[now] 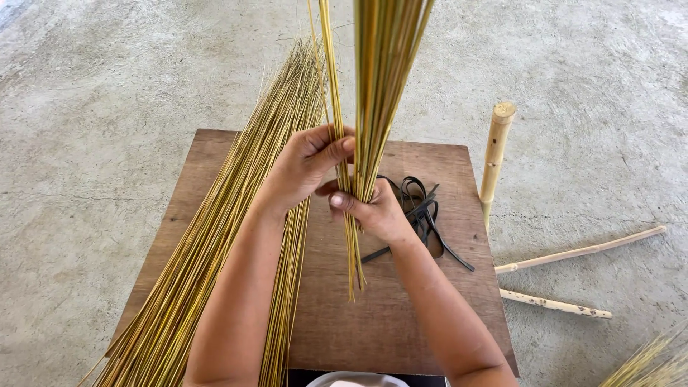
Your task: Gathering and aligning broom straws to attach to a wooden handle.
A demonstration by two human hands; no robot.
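**Both hands wrapped around a bunch of broom sticks**

So here both hands are closed on the same upright bundle of thin yellow-green sticks (373,107). The left hand (308,168) has its fingers curled around the bundle from the left side, thumb pressed across the front. The right hand (373,211) clamps it just below and slightly to the right of that, thumb on the near side of the sticks. Above the grip the bundle fans up and out of the top of the frame; below it the cut ends hang down over the board, and I can't tell if they touch it.

Left of the grip, a much bigger pile of loose sticks (222,236) lies slanted across the brown wooden board (401,322), partly under the left forearm. Just right of the right hand there's a tangle of black straps (423,211) lying on the board. Further right, off the board, a bamboo pole (494,158) stands up, and two more poles (573,252) lie on the concrete floor (93,107).
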